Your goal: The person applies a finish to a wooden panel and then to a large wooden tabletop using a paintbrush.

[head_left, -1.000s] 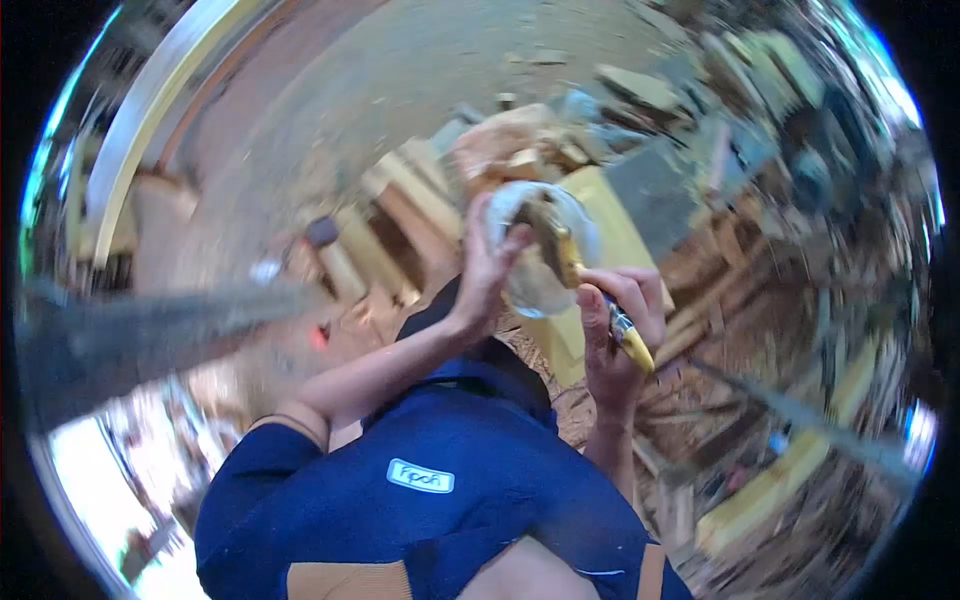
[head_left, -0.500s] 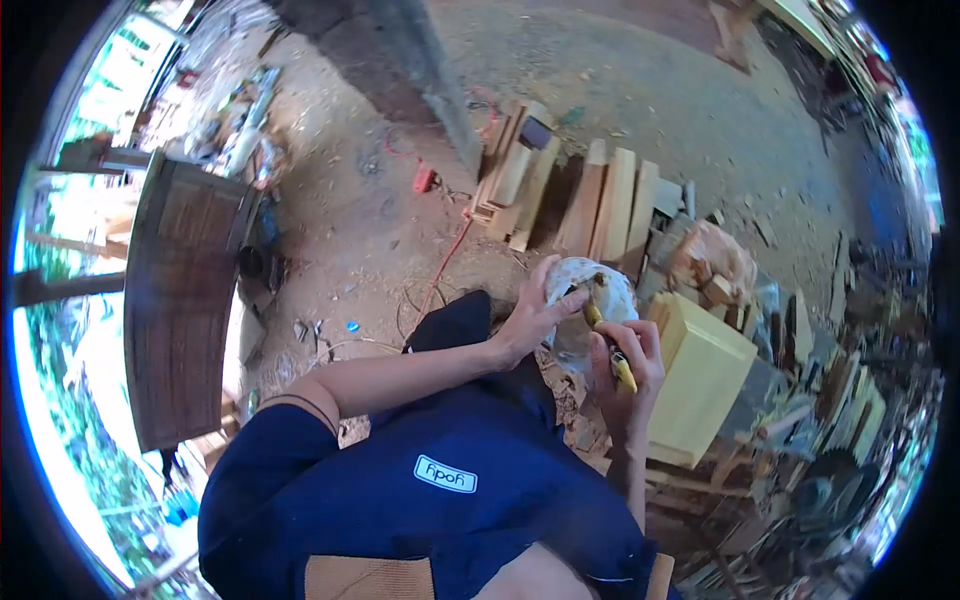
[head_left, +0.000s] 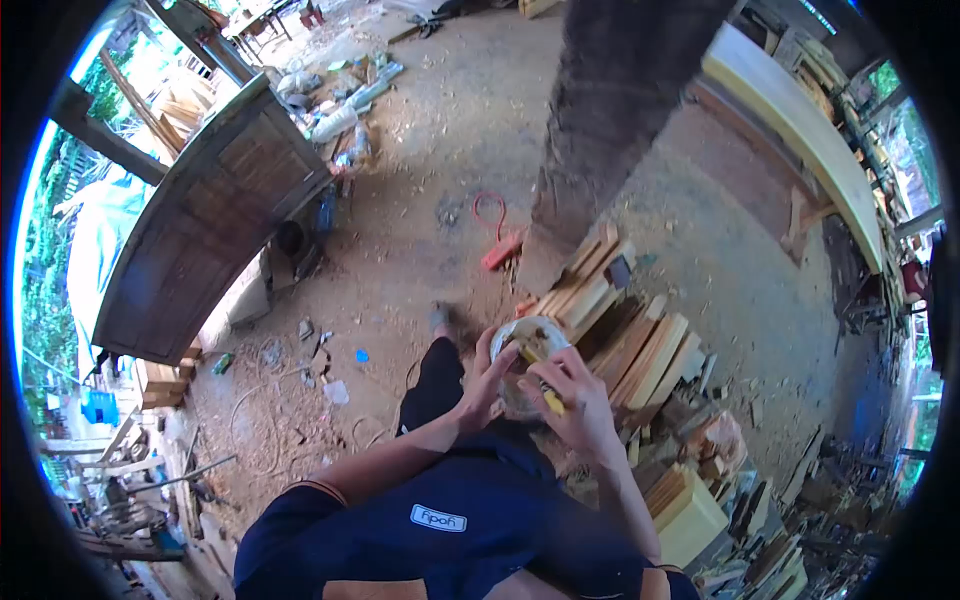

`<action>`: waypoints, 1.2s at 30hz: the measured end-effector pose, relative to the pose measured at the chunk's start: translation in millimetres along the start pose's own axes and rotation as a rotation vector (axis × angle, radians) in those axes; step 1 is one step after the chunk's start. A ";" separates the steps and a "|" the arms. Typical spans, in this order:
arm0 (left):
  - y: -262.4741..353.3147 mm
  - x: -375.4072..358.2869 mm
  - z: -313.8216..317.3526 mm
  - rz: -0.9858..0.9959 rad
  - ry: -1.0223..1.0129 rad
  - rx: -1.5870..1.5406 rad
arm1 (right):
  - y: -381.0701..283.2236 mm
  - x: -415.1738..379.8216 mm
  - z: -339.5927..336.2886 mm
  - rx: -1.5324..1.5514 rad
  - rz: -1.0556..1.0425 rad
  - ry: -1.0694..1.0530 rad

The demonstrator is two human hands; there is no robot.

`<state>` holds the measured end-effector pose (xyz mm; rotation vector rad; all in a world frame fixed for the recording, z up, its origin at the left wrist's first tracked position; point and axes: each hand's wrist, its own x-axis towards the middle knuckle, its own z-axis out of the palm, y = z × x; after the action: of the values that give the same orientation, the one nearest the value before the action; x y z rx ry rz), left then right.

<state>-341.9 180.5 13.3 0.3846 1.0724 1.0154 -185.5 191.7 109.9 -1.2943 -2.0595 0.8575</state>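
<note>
In the head view, a white, round container with brown smears (head_left: 508, 333) sits in front of my torso. My left hand (head_left: 485, 385) is closed around its near left side, with the thumb reaching over the rim. A yellow-and-black handled tool (head_left: 552, 399) is gripped in my right hand (head_left: 583, 405). Its far end points into the container, and my fingers partly cover it, so I cannot make out its kind. Both hands are close together, the right one just over the container's right edge.
Stacked planks (head_left: 655, 360) lie beyond my right hand, with a pale wood block (head_left: 690, 520) nearer. A thick post (head_left: 620, 120) stands ahead, beside a red power strip (head_left: 502, 250) on the floor. A dark wooden panel (head_left: 215, 220) leans at left.
The view has swung and tilted up, showing more floor ahead. The container and both hands now appear further left and lower. Both grips look the same.
</note>
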 end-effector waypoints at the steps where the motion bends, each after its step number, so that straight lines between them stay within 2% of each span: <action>1: 13.2 9.7 -6.1 0.016 -0.024 -0.004 | -2.6 14.9 5.3 -0.022 -0.011 0.016; 3: 38.3 31.3 -17.1 -0.136 -0.078 0.027 | -6.9 42.8 15.6 -0.004 0.007 0.031; 5: 51.3 65.2 -40.4 -0.098 -0.136 0.037 | -12.0 76.1 30.1 -0.042 -0.001 0.087; 8: 106.9 111.6 -69.8 -0.140 -0.198 0.004 | -10.4 139.9 63.1 -0.031 0.069 0.187; 12: 191.6 156.2 -110.2 -0.080 -0.144 -0.030 | -17.3 242.3 92.5 -0.008 0.048 0.151; 15: 241.7 185.7 -149.1 0.011 -0.085 0.122 | -24.6 315.9 108.2 0.088 -0.036 0.143; 17: 279.4 201.1 -152.9 -0.057 -0.141 -0.055 | -30.6 355.5 108.3 0.080 -0.008 0.114; 20: 298.9 249.2 -165.0 -0.021 -0.187 -0.086 | -11.5 407.6 111.9 0.168 -0.030 0.159; 24: 338.1 334.2 -157.7 -0.169 -0.111 -0.092 | 46.9 492.8 103.8 0.320 -0.012 0.215; 25: 347.0 351.8 -154.0 -0.163 -0.101 -0.080 | 57.9 512.2 100.7 0.336 -0.018 0.218; 27: 367.7 392.9 -140.0 0.013 -0.171 -0.128 | 81.1 555.6 87.8 0.681 0.231 0.155; 28: 383.4 414.8 -129.1 -0.012 -0.111 -0.145 | 91.2 580.1 77.9 0.743 0.247 0.135; 32: 434.9 513.4 -86.0 0.001 -0.078 -0.185 | 135.8 677.2 36.0 0.871 0.234 0.216; 35: 476.9 579.1 -45.1 -0.066 -0.113 -0.178 | 161.9 732.7 -10.8 0.906 0.310 0.289; 36: 485.8 604.0 -43.9 -0.186 -0.123 -0.199 | 181.8 746.7 -17.0 0.931 0.297 0.339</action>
<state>-556.8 926.5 4.8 0.1796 0.8708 0.9108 -355.3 940.4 71.1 -1.0869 -0.9805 1.3824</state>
